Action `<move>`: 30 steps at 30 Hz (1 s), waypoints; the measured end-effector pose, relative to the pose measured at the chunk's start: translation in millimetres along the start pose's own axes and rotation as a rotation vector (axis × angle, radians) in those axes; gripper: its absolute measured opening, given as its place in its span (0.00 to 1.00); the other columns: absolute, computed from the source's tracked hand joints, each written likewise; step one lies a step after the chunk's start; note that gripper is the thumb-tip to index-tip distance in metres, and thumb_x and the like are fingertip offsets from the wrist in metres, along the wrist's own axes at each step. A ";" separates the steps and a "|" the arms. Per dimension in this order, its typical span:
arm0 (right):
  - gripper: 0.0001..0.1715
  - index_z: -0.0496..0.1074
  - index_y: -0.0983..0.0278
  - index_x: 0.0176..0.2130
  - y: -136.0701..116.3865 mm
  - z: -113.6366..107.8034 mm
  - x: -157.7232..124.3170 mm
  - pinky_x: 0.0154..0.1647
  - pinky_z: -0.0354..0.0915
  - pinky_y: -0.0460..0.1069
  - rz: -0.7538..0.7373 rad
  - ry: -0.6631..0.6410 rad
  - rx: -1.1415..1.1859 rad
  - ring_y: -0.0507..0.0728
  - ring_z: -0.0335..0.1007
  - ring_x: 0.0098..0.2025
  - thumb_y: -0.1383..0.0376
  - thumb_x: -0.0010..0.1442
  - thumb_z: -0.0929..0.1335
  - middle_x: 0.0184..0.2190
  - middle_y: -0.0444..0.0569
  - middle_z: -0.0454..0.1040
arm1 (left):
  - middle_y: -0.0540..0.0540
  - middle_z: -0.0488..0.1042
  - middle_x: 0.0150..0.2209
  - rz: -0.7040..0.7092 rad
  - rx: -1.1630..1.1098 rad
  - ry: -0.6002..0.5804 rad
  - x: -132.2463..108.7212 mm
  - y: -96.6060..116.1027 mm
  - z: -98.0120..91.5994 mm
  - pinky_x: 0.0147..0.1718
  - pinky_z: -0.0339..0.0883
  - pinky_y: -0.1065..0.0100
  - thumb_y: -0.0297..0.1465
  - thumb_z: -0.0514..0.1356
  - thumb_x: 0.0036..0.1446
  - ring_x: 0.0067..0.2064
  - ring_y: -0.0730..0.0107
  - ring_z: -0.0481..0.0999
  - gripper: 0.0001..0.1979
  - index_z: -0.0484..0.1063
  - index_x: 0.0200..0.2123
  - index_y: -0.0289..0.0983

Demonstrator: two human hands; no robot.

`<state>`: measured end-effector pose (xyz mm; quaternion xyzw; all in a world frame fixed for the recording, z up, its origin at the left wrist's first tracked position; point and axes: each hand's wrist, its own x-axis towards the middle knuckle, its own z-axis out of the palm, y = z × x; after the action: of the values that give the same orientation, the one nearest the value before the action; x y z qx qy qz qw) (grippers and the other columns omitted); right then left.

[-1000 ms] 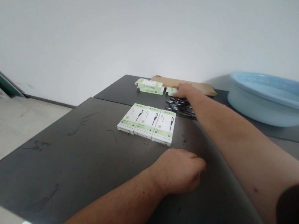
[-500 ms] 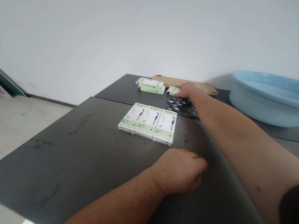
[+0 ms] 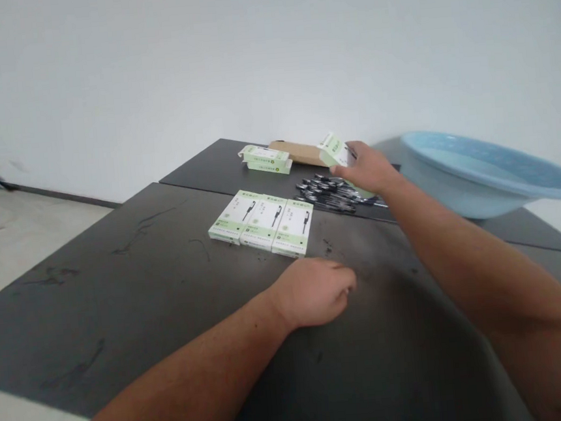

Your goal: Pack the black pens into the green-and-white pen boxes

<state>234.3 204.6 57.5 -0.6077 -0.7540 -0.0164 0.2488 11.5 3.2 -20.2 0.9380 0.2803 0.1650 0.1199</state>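
My right hand (image 3: 368, 167) grips a white-and-green pen box (image 3: 334, 148), tilted and raised above the table, with its flap end up. Below it lies a loose heap of black pens with clear parts (image 3: 325, 193). Closed in a fist, my left hand (image 3: 317, 292) rests on the dark table with nothing showing in it. Just beyond that fist, three flat pen boxes (image 3: 263, 222) lie side by side, each printed with a black pen. Farther back is a small stack of two similar boxes (image 3: 266, 159), the upper one with an open flap.
A brown paper packet (image 3: 297, 151) lies at the back of the dark table (image 3: 134, 282), partly behind the raised box. To the right stands a large light-blue plastic basin (image 3: 454, 179). A white wall (image 3: 267, 54) rises behind the table.
My right hand has lifted the pen box off the table beside the pens and tilted it up. The view has shifted slightly; my left hand stays in a fist on the table.
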 end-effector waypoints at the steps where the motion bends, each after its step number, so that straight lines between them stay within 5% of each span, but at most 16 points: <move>1: 0.52 0.69 0.69 0.70 4.8 -7.0 -20.7 0.62 0.72 0.71 -0.007 -0.052 -0.032 0.80 0.78 0.61 0.42 0.60 0.75 0.62 0.70 0.79 | 0.47 0.84 0.42 0.003 0.000 0.015 0.0 -0.2 -0.6 0.39 0.74 0.62 0.28 0.61 0.66 0.43 0.60 0.84 0.07 0.80 0.43 0.40; 8: 0.44 0.75 0.64 0.64 25.8 -12.0 -163.1 0.65 0.72 0.67 -0.250 -0.302 -0.091 0.76 0.77 0.62 0.47 0.57 0.78 0.60 0.65 0.80 | 0.45 0.83 0.39 0.033 0.032 0.340 -0.9 3.3 -2.2 0.43 0.74 0.61 0.27 0.59 0.65 0.42 0.60 0.83 0.09 0.80 0.42 0.38; 12: 0.48 0.74 0.65 0.66 19.8 -13.3 -189.8 0.67 0.69 0.68 -0.355 -0.376 -0.087 0.76 0.74 0.64 0.43 0.56 0.79 0.61 0.66 0.78 | 0.44 0.82 0.38 0.040 0.036 0.413 0.0 3.2 -1.1 0.41 0.73 0.61 0.27 0.59 0.65 0.41 0.60 0.82 0.09 0.80 0.40 0.38; 18: 0.44 0.70 0.71 0.71 15.9 -12.6 -124.6 0.72 0.64 0.68 -0.323 -0.220 -0.098 0.75 0.68 0.70 0.44 0.71 0.69 0.66 0.70 0.74 | 0.45 0.83 0.38 0.038 0.047 0.416 -0.3 -0.2 0.6 0.41 0.73 0.60 0.26 0.58 0.63 0.40 0.60 0.82 0.09 0.80 0.41 0.38; 24: 0.45 0.65 0.72 0.74 -2.0 43.5 -51.0 0.74 0.60 0.68 -0.301 -0.202 -0.225 0.77 0.64 0.73 0.47 0.71 0.69 0.70 0.71 0.69 | 0.44 0.83 0.40 0.034 0.078 0.356 -1.5 0.2 -4.2 0.45 0.75 0.58 0.26 0.58 0.65 0.43 0.58 0.80 0.10 0.81 0.43 0.37; 30: 0.47 0.65 0.70 0.75 -5.0 85.8 -14.6 0.72 0.61 0.70 -0.308 -0.283 -0.260 0.79 0.66 0.71 0.41 0.74 0.63 0.71 0.72 0.69 | 0.39 0.77 0.66 0.060 0.071 0.189 1.9 -1.9 -0.6 0.69 0.68 0.50 0.29 0.63 0.65 0.65 0.50 0.75 0.26 0.75 0.66 0.37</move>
<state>201.2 218.1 -22.0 -0.5090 -0.8565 -0.0656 0.0548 11.9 5.9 -19.8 0.9299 0.2675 0.2463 0.0547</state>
